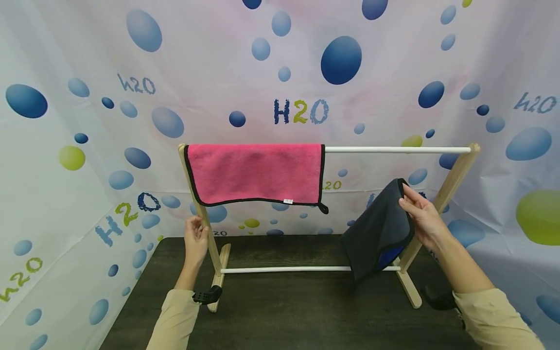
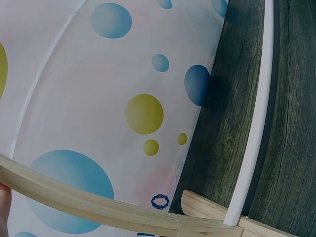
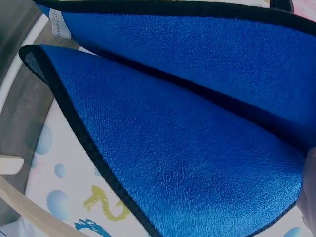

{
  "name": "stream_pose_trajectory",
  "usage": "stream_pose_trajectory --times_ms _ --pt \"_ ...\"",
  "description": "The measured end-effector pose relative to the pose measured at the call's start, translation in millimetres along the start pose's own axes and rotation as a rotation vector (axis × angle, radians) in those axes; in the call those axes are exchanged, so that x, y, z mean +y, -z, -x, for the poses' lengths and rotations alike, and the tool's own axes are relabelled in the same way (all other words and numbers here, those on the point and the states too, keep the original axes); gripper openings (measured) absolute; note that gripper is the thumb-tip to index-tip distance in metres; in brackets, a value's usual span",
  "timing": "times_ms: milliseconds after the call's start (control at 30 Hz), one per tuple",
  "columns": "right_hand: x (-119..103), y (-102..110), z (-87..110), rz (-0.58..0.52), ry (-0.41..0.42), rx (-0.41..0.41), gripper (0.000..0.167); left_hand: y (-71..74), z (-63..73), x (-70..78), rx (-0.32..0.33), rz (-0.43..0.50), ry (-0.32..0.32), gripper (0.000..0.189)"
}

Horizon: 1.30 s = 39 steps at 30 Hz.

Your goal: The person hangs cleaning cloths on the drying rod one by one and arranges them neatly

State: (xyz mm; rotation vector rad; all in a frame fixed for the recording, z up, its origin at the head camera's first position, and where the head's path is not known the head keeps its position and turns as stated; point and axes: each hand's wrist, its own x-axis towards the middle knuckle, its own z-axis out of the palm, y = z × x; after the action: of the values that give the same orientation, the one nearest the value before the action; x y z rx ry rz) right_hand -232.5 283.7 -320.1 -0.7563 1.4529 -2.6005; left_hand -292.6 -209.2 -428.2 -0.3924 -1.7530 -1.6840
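My right hand (image 1: 423, 216) pinches a folded microfibre towel (image 1: 376, 228) by its upper edge. The towel is dark grey outside and plush blue inside, with black edging. It hangs in front of the right part of a wooden drying rack (image 1: 457, 177), below the white top bar (image 1: 393, 150). The right wrist view shows its blue inner side (image 3: 187, 128) and a small white label (image 3: 59, 23). My left hand (image 1: 196, 240) grips the rack's left wooden post (image 1: 209, 238) with curled fingers. Over the left half of the top bar hangs a pink towel (image 1: 258, 172) with black edging.
The rack stands on a dark wooden table (image 1: 297, 311) with a white lower bar (image 1: 284, 269) between its feet. A white curtain (image 1: 210, 58) with blue and green dots hangs behind and at both sides.
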Motion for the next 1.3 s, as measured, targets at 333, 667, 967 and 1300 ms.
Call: stream_pose_trajectory --times_ms 333,667,967,1300 --pt "-20.7 -8.4 -4.7 -0.017 0.037 -0.02 0.045 -0.9 1.9 0.9 0.006 0.001 -0.017 0.028" --pt "-36.8 -17.0 -10.0 0.044 0.092 -0.02 0.044 -0.7 3.7 0.8 0.02 0.005 0.014 0.028" --pt "-62.3 -28.9 -29.9 0.099 0.124 0.0 0.043 -1.3 0.4 2.2 0.011 -0.001 0.01 0.028" --pt "-85.2 -40.4 -58.3 0.29 0.111 0.015 0.045 -0.1 3.0 -0.4 0.012 -0.005 0.005 0.029"
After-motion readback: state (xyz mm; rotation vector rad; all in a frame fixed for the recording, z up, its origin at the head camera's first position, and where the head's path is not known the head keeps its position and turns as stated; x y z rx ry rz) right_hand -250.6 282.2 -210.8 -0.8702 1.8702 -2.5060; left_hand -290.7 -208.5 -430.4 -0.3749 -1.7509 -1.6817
